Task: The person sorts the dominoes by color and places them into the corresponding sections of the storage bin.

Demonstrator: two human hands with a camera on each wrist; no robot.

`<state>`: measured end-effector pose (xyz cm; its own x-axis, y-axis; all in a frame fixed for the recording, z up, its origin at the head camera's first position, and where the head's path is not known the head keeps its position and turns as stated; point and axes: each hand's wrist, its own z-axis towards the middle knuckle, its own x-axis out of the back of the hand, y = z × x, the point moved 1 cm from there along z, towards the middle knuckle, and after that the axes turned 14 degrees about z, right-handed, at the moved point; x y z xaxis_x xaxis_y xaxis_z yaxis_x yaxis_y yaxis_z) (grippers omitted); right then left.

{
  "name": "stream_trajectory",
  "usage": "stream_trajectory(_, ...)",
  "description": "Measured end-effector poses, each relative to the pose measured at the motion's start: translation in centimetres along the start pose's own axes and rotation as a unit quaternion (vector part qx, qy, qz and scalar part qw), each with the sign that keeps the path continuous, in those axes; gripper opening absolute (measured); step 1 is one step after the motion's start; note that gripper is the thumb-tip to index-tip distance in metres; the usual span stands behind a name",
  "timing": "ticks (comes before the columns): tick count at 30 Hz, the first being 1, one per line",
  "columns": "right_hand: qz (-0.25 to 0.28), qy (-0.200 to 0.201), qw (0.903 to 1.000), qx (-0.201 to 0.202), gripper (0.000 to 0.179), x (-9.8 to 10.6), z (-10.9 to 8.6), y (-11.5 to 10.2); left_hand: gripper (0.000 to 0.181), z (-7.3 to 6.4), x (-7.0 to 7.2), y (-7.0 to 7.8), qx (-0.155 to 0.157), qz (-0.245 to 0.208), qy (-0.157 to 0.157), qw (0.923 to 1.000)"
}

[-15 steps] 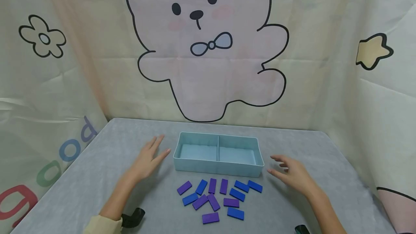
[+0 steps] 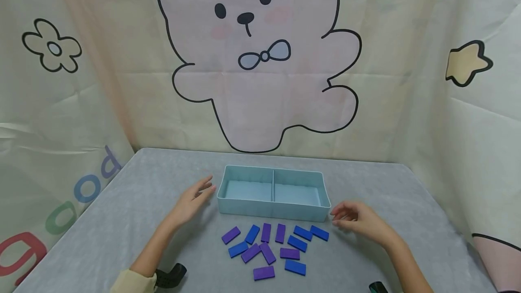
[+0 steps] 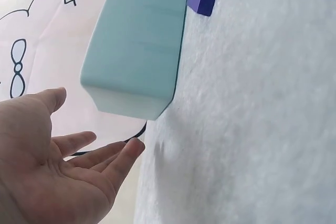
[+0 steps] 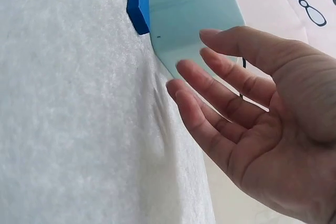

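Beside tray (image 2: 272, 210) — left hand (image 2: 189, 205), right hand (image 2: 361, 220) nearer than before; both grips loosely wide.

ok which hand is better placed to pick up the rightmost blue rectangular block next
Probably the right hand: it hangs empty and loosely curved near that blue rectangular block. The left hand, also empty, is beside the left end of the pale-blue, two-compartment rectangular tray, farther away.

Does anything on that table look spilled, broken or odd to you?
Nothing looks broken or spilled. The only untidy bit: purple blocks and blue blocks lie scattered at mixed angles on the near side of the two-compartment box.
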<state>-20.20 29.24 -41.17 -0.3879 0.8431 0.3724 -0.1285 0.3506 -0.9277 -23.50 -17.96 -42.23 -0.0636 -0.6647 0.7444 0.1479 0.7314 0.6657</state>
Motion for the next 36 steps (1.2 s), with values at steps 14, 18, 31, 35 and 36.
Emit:
stream_trajectory(14,0.114,-0.111,0.9862,-0.046,0.036,-0.7,0.4,0.4,0.062,-0.2,-1.2,0.4,0.018,-0.196,-0.054,0.9789)
stream_trajectory(18,0.133,-0.129,0.9810,-0.056,0.039,-1.1,0.7,0.6,0.062,-0.1,-1.4,0.4,0.021,-0.211,-0.068,0.9749)
stream_trajectory(31,0.129,-0.146,0.9793,-0.053,0.056,-2.7,1.1,0.7,0.062,-0.2,-1.3,0.9,0.021,-0.212,-0.098,0.9721)
stream_trajectory(35,0.112,-0.133,0.9831,-0.057,0.056,-3.0,1.2,0.5,0.060,-0.3,-1.3,1.0,0.021,-0.216,-0.102,0.9707)
stream_trajectory(36,0.107,-0.129,0.9841,-0.058,0.055,-3.1,1.3,0.5,0.060,-0.3,-1.3,1.0,0.022,-0.218,-0.103,0.9704)
